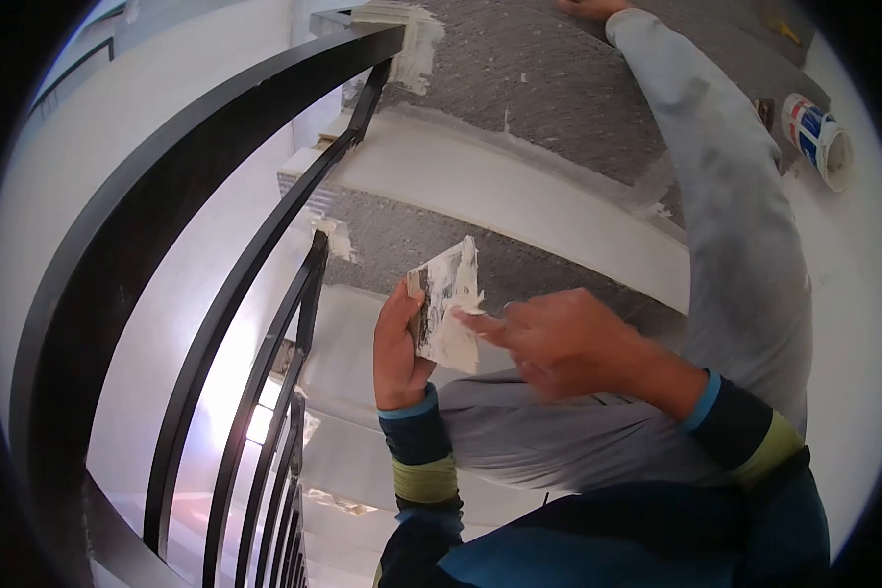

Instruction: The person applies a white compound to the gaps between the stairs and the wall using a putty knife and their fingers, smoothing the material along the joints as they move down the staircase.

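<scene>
A flat, roughly rectangular plate [448, 306] smeared with off-white paste is held upright in front of the body. My left hand [400, 343] grips its left edge, with the thumb on the near face and the fingers behind. My right hand [568, 343] is at the plate's right side, index finger stretched out and its tip touching the paste. The other fingers of that hand are curled, and nothing else shows in them. Paste clings to the plate's right edge.
Black metal railing [240, 265] runs along the left. Grey stair treads [519, 98] with white risers [500, 181] lie ahead, paste patches near the railing posts. A white-and-blue tub [815, 140] lies on its side at upper right. My bare foot [598, 8] is at the top.
</scene>
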Motion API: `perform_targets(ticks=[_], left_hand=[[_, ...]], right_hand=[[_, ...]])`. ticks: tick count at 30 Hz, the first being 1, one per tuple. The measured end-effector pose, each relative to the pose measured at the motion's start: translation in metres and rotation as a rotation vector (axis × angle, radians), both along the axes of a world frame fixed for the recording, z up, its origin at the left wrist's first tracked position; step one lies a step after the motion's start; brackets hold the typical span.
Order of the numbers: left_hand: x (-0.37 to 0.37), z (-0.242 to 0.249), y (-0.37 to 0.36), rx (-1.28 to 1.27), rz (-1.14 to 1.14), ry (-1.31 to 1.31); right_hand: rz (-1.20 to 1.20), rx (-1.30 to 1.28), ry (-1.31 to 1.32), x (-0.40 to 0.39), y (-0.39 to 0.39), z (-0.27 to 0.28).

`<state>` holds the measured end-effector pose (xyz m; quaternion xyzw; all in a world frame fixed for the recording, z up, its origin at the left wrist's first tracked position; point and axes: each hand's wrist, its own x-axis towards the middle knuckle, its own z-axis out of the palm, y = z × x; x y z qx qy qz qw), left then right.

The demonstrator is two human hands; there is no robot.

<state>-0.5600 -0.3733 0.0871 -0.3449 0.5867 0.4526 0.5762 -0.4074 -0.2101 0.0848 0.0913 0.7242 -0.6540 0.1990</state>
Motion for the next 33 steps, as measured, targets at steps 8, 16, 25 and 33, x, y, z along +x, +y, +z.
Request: perform_targets(ticks=[8, 16, 25, 33], left_hand=[[0.001, 0.004, -0.001, -0.001, -0.003, 0.124], [0.005, 0.005, -0.003, 0.052, -0.145, 0.147], [0.008, 0.012, 0.005, -0.005, -0.079, 0.183], [0.006, 0.013, 0.003, -0.019, -0.076, 0.216]], right_hand=[[-0.158, 0.082, 0.065, 0.02, 0.018, -0.006], [-0.115, -0.001, 0.058, 0.016, 0.014, -0.008], [-0.112, 0.062, 0.202, 0.019, 0.01, -0.006], [-0.266, -0.061, 0.178, 0.016, 0.01, -0.003]])
